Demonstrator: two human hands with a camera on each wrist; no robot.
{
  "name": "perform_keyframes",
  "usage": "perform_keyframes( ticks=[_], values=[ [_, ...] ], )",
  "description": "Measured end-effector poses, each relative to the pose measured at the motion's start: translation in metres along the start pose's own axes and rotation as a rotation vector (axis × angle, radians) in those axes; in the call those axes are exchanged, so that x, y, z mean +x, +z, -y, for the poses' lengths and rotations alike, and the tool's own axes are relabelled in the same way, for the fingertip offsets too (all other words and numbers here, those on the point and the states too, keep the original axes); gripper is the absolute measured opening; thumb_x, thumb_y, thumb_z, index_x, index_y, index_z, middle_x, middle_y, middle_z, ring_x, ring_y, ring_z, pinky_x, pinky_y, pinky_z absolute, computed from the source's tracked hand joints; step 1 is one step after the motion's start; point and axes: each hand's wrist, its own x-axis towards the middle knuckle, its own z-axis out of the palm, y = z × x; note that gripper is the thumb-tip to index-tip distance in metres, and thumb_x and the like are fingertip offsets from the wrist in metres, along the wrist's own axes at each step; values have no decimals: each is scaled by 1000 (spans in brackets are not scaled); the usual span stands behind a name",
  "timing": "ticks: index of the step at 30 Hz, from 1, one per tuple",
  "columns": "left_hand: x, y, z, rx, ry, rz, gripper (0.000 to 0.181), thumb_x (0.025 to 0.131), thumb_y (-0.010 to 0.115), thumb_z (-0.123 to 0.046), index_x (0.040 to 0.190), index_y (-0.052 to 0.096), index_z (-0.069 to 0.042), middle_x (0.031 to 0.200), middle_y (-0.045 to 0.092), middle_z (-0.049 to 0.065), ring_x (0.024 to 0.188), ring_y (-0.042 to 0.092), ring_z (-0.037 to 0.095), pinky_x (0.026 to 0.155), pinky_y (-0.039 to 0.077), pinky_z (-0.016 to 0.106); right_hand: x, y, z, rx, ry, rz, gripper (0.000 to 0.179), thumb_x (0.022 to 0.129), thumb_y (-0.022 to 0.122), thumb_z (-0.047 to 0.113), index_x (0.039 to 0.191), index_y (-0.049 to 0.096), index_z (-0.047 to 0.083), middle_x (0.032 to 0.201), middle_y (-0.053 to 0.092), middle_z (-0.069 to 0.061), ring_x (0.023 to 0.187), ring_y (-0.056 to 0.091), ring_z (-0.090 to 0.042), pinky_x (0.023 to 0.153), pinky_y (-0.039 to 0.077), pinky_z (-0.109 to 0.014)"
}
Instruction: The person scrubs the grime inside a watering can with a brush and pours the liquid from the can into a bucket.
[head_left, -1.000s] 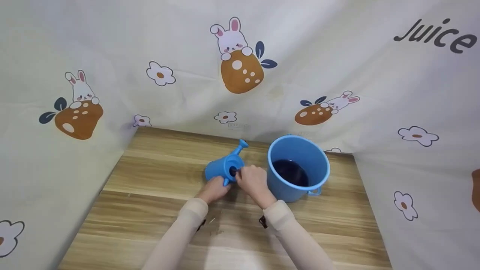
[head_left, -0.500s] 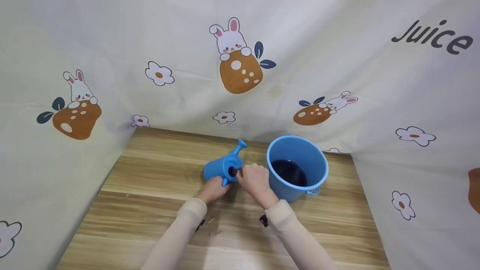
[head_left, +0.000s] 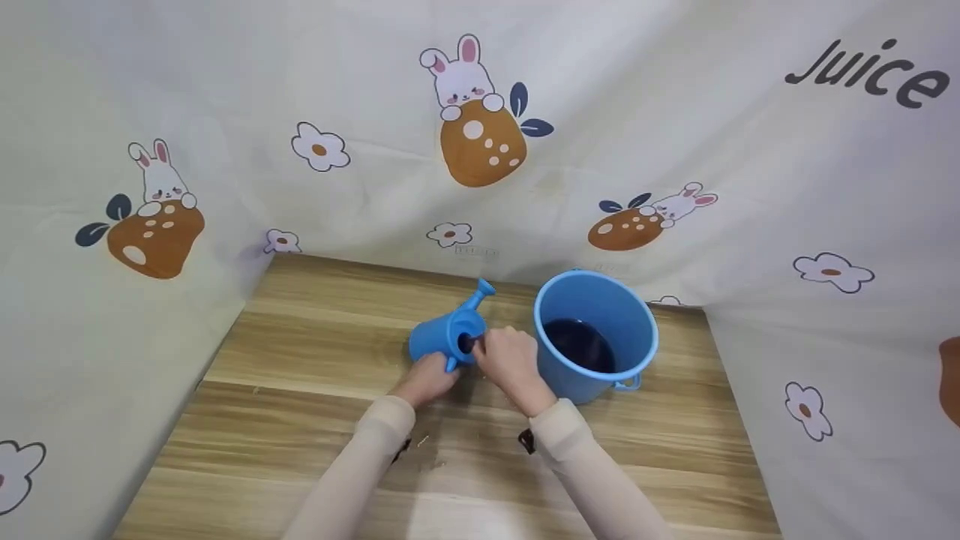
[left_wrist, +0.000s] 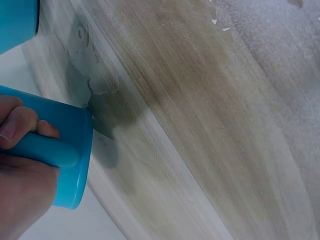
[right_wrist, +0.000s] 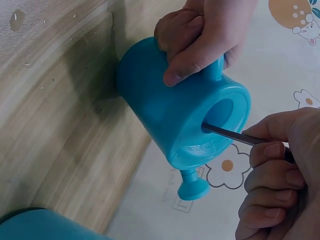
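Observation:
My left hand [head_left: 430, 379] grips the handle of a blue watering can [head_left: 429, 339], its fingers curled round it in the left wrist view. The can is tipped on the table, its round opening facing my right hand [head_left: 508, 360] and its spout [right_wrist: 192, 187] pointing to the back. Between thumb and fingers my right hand holds a thin, dark metal-looking handle [right_wrist: 230, 133]. This handle slants through the opening into the can, and its far end is hidden inside; I cannot tell what kind of tool it is.
Right of the can stands a blue bucket [head_left: 559, 379] with dark liquid [head_left: 577, 345] in it. Wet patches [left_wrist: 102, 82] and small drops lie on the wooden table [head_left: 300, 330]. A printed curtain [head_left: 360, 202] rises behind the table and on both sides.
My right hand has shifted only very slightly at the can's opening, still holding the dark handle. The left hand, watering can and bucket stay where they were.

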Motion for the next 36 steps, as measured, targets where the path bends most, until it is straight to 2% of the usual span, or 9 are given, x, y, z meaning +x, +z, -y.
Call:
perform_keyframes(
  ticks=[7, 12, 20, 24, 30, 36],
  values=[
    [-1, -1, -1, 2, -18, 9, 37, 91, 56, -16, 61, 34, -19, 58, 34, -7, 56, 39, 13, 55, 34, 27, 1, 8, 0, 8, 7, 22, 46, 84, 67, 27, 52, 36, 17, 50, 37, 0, 44, 47, -21, 41, 38, -37],
    [-2, -1, -1, 7, -13, 6, 36, 91, 56, -18, 62, 34, -20, 59, 34, -6, 58, 41, 13, 57, 36, 28, 2, 14, 1, 7, 9, 31, 46, 84, 68, 28, 52, 36, 18, 51, 38, 0, 44, 46, -20, 41, 39, -38],
    [-1, -1, -1, -14, -25, 42, 34, 95, 54, -20, 66, 38, -19, 61, 38, -6, 60, 44, 13, 60, 39, 28, 2, 21, 0, 35, 19, 80, 46, 88, 66, 30, 53, 38, 16, 51, 38, 0, 44, 40, -16, 41, 35, -34],
    [0, -1, -1, -5, -24, 34, 33, 94, 55, -19, 65, 38, -19, 61, 38, -6, 61, 44, 13, 60, 39, 28, 3, 22, 0, 31, 20, 84, 46, 88, 66, 30, 54, 38, 17, 52, 40, 0, 45, 42, -17, 41, 36, -35],
    [0, 0, -1, 25, -2, 13, 34, 90, 56, -18, 63, 37, -19, 60, 37, -6, 59, 42, 13, 58, 38, 28, 0, 21, 0, 4, 13, 64, 44, 86, 66, 29, 53, 40, 16, 52, 47, -3, 46, 52, -23, 43, 44, -40],
    [0, -1, -1, 14, -16, 30, 33, 92, 55, -17, 64, 37, -19, 61, 37, -6, 59, 43, 13, 59, 38, 28, -2, 15, 0, -14, 18, 33, 43, 86, 67, 31, 53, 45, 15, 52, 51, -6, 46, 54, -26, 43, 44, -42]
  ],
)
